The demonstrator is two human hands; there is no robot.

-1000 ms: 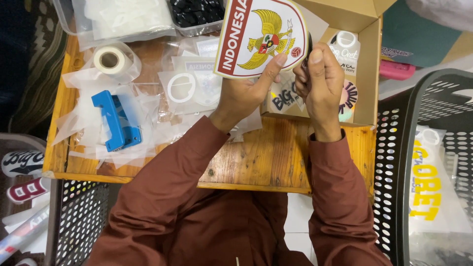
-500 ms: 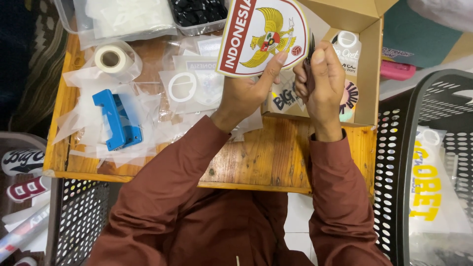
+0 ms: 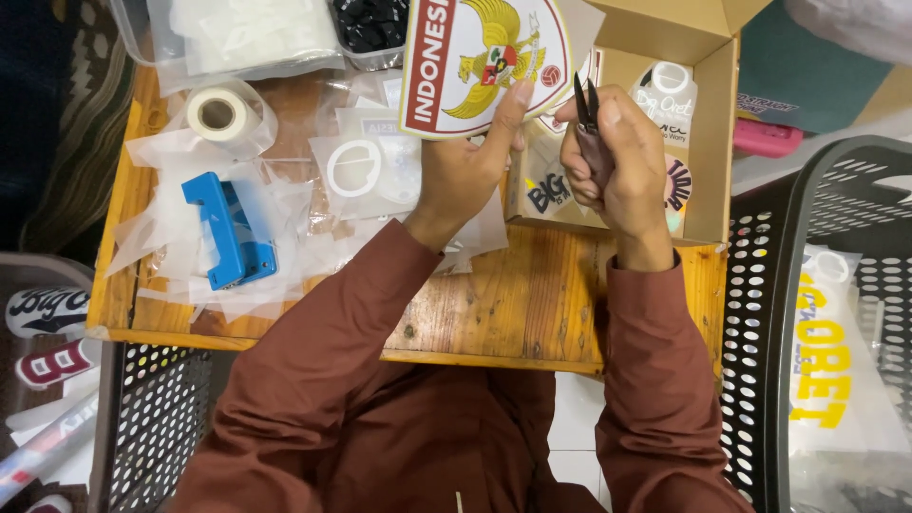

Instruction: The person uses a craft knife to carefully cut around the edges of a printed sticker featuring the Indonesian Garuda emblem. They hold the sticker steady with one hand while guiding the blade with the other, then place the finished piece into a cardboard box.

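From my seat I see both forearms in rust-brown sleeves reaching forward over the wooden table (image 3: 532,313), elbows low and wrists raised. My left hand (image 3: 465,166) is lifted above the table, palm turned toward me, with the thumb stretched up along the lower right edge of a shield-shaped sticker (image 3: 484,62) in red, white and gold. The other fingers are behind the sticker, so it is pinched between thumb and fingers and held up, tilted, at the top middle of the view, above the table and just left of the open cardboard box (image 3: 708,123).

My right hand (image 3: 622,166) is curled into a loose fist just to the right of the left hand, close but not touching it as far as I can tell. It grips a pair of dark tweezers (image 3: 586,109), whose 2 tips point upward and sit near the sticker's right edge. I cannot tell whether the tips touch the sticker.

On the table to the left lie a blue tool (image 3: 228,233), a roll of white tape (image 3: 218,112) and loose clear plastic sheets (image 3: 285,204). A black perforated basket (image 3: 817,313) stands at the right.
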